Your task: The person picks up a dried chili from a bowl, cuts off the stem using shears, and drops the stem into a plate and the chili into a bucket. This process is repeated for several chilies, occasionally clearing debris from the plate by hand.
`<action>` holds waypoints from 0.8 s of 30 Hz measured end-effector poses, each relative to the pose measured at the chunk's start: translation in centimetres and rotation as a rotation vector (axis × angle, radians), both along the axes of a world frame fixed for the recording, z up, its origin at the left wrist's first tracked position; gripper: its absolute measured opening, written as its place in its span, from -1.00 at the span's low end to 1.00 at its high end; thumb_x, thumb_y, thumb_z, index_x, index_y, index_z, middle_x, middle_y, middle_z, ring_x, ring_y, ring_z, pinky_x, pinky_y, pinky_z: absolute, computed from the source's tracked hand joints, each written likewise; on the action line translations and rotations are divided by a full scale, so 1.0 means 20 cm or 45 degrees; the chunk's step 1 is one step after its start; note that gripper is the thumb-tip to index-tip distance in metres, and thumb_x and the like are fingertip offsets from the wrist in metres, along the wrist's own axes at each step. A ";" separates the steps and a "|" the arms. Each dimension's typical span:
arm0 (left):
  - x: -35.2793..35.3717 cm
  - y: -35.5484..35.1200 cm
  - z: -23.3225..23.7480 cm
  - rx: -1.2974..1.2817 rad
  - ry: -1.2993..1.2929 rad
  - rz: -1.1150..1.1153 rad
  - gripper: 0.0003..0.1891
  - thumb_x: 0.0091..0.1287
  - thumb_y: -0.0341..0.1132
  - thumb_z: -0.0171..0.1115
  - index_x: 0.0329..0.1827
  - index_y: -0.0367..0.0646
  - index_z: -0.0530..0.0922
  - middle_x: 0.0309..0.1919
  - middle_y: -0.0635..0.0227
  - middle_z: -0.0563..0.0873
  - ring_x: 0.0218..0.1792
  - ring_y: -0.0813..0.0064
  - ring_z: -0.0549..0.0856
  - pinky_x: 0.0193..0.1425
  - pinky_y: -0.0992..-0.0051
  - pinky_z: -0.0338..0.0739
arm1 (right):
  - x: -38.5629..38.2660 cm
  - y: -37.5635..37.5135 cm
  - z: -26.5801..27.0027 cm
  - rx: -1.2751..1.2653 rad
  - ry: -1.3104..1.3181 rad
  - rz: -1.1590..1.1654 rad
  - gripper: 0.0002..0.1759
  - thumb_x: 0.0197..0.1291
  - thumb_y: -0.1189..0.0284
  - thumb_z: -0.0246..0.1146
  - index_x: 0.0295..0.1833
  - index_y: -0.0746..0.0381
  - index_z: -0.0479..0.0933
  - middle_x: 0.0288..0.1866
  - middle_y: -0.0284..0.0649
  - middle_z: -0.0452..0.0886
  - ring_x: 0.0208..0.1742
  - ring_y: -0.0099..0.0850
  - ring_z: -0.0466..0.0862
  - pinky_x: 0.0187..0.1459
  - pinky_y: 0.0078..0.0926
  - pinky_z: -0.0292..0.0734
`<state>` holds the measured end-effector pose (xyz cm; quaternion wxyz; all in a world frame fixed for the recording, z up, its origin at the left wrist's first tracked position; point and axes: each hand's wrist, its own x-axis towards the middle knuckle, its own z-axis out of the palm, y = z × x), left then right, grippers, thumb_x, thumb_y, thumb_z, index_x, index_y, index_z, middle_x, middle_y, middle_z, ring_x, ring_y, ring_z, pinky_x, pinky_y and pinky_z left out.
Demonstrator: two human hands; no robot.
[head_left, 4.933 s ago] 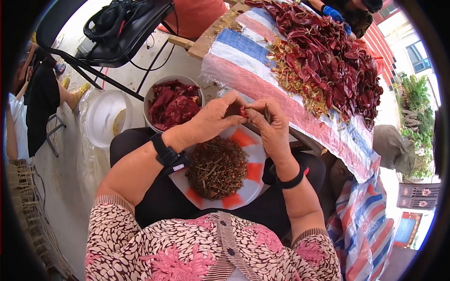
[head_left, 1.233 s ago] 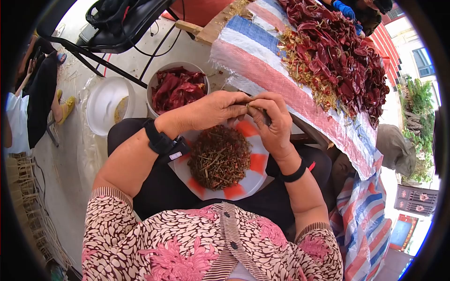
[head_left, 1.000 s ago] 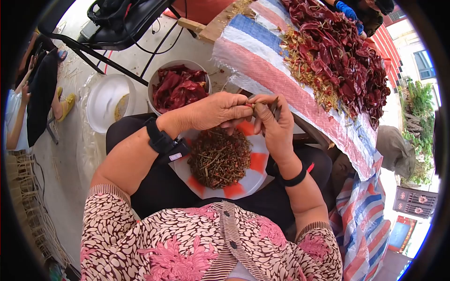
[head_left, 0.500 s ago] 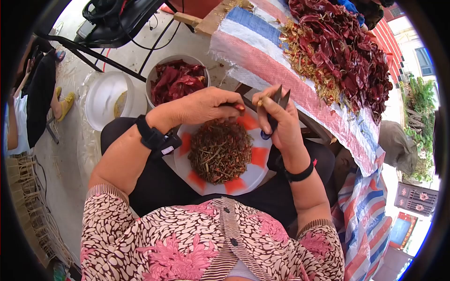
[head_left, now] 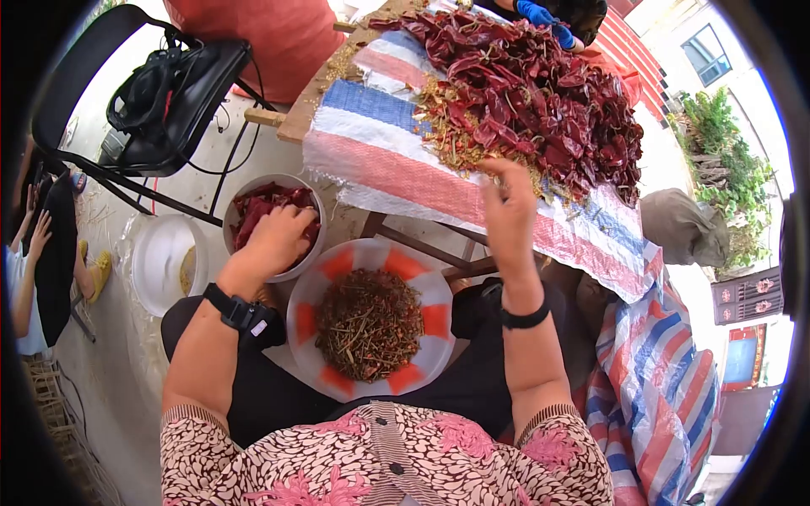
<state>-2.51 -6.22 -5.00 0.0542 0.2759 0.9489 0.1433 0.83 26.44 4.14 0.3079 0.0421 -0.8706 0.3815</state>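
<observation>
My left hand is over a white bucket of dark red dried chili peppers, its fingers apart and pointing down onto the peppers. Raised in front of the table edge, my right hand has bent fingers, slightly blurred. Whatever lies in its palm is hidden; the scissors do not show. A large heap of dried red chilies lies beyond it on a striped woven sheet. Between my knees sits a white basin with red patches, holding a pile of cut stems and chili bits.
A white tub stands on the floor at left, below a black chair with a dark bag on it. A blue-gloved hand belongs to another person across the table. Another person sits far left. Striped sheeting hangs at right.
My left hand has gone from above the basin to the bucket at left. My right hand has lifted away from the basin; the scissors seen in it before no longer show. The view has shifted.
</observation>
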 end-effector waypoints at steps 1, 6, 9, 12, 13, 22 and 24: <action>0.01 0.02 -0.01 0.032 -0.026 -0.046 -0.51 0.13 -0.35 0.31 0.18 -0.10 0.50 -0.04 0.03 0.58 0.01 0.00 0.55 0.13 0.17 0.47 | -0.04 0.08 0.01 0.101 0.014 -0.176 -0.75 0.19 0.63 0.17 -0.01 0.29 0.56 -0.03 -0.08 0.56 0.02 -0.23 0.56 0.09 -0.35 0.44; 0.03 0.11 -0.05 0.035 -0.163 -0.232 -0.62 0.17 -0.31 0.28 0.08 -0.14 0.54 -0.15 0.03 0.58 -0.14 -0.03 0.62 -0.05 0.16 0.55 | -0.31 0.45 -0.11 0.352 -0.053 -0.476 -0.62 0.27 0.50 0.13 0.20 0.22 0.45 0.08 -0.05 0.53 0.13 -0.09 0.55 0.15 -0.19 0.44; 0.03 0.16 -0.02 0.001 -0.228 -0.257 -0.66 0.21 -0.32 0.22 0.07 -0.14 0.54 -0.15 0.04 0.57 -0.16 -0.04 0.64 -0.08 0.17 0.57 | -0.32 0.41 -0.06 0.359 -0.395 -0.620 -0.59 0.25 0.45 0.17 0.23 0.13 0.45 0.07 -0.06 0.53 0.13 -0.06 0.55 0.12 -0.15 0.46; 0.02 0.18 -0.02 0.063 -0.194 -0.284 -0.68 0.23 -0.34 0.18 0.05 -0.15 0.55 -0.17 0.06 0.59 -0.15 -0.01 0.64 -0.08 0.17 0.56 | -0.32 0.40 -0.04 0.266 -0.473 -0.731 -0.66 0.20 0.41 0.24 0.11 0.09 0.49 0.01 -0.11 0.54 0.03 -0.09 0.59 0.03 -0.16 0.48; 0.03 0.20 0.02 0.100 -0.178 -0.282 -0.69 0.23 -0.35 0.18 0.04 -0.15 0.55 -0.18 0.06 0.60 -0.14 0.00 0.64 -0.08 0.17 0.56 | -0.30 0.39 -0.03 0.236 -0.379 -0.750 -0.69 0.19 0.41 0.24 0.07 0.11 0.49 0.00 -0.12 0.54 0.01 -0.10 0.60 0.02 -0.17 0.48; 0.01 0.24 0.24 1.271 -1.063 0.004 -0.65 0.54 -0.21 -0.05 0.16 -0.27 0.52 -0.19 0.30 0.72 -0.21 0.55 0.69 -0.06 0.52 0.58 | -0.15 0.00 -0.05 -0.100 0.464 0.167 -0.67 0.10 0.73 0.27 -0.02 0.22 0.56 -0.01 -0.23 0.62 0.00 -0.38 0.61 -0.05 -0.50 0.51; 0.04 0.22 0.28 1.543 -1.321 -0.028 -0.57 0.53 -0.10 -0.03 0.22 -0.27 0.47 -0.08 0.26 0.69 -0.08 0.45 0.69 0.05 0.45 0.58 | -0.02 -0.20 -0.05 0.177 0.299 0.348 -0.61 0.03 0.76 0.27 -0.03 0.17 0.58 0.00 -0.23 0.63 -0.01 -0.36 0.65 -0.15 -0.50 0.57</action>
